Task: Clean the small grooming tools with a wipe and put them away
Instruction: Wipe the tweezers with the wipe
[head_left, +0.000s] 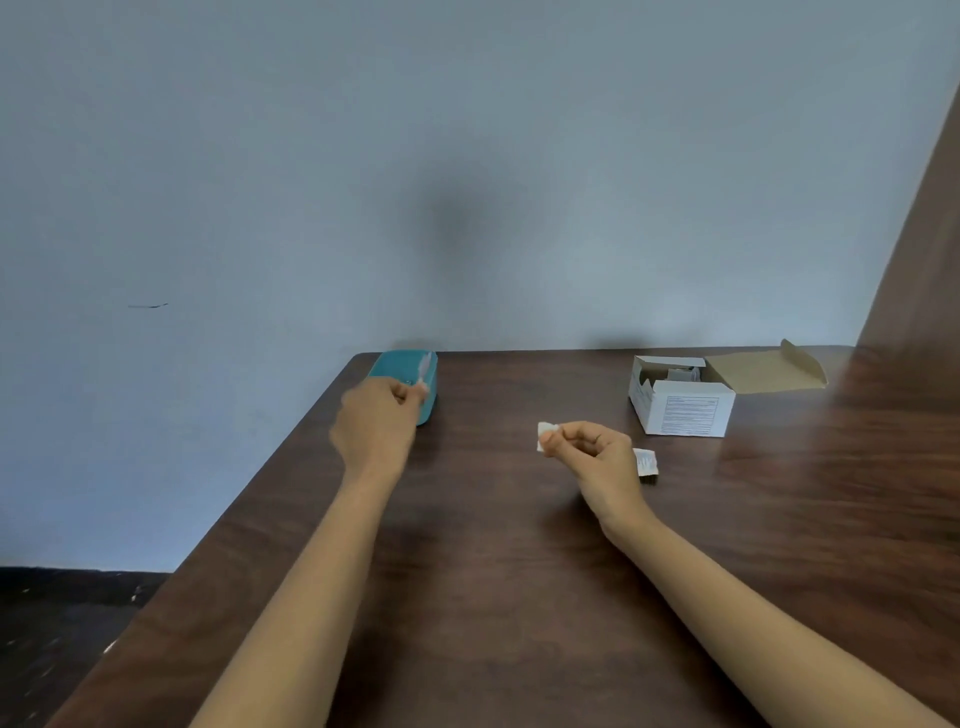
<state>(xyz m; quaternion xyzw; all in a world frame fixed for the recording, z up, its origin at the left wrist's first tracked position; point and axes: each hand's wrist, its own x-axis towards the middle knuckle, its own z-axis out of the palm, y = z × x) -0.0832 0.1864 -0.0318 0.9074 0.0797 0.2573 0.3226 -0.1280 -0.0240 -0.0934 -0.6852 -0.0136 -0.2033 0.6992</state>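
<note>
1. Dark wood table (519, 597) set against a plain pale blue-grey wall (311, 182); brown panel (924, 249) rising at the far right edge.
2. Teal case (402, 371), far left corner of the table, close to the wall. Whether its lid is open cannot be told.
3. Left hand (376, 423), just in front of the case and overlapping its near side, fingers curled, thumb and forefinger pinched on a tool.
4. Tool (423, 370), thin, pale and blurred, sticking up from the left pinch over the case top. Its kind cannot be made out.
5. Right hand (592, 449), above the middle of the table, well apart from the left, fingers curled, tips pinched on a wipe.
6. Wipe (545, 435), small, white, crumpled, protruding to the left of the right fingertips.
7. Sachet (647, 462), small, white, printed, lying flat on the table, just behind the right hand and partly hidden by it.
8. Box (685, 408), white card with printed front, far right of the table, flap (769, 371) folded back toward the wall; contents dim and unclear.
9. Both forearms bare, reaching in from the near edge.
</note>
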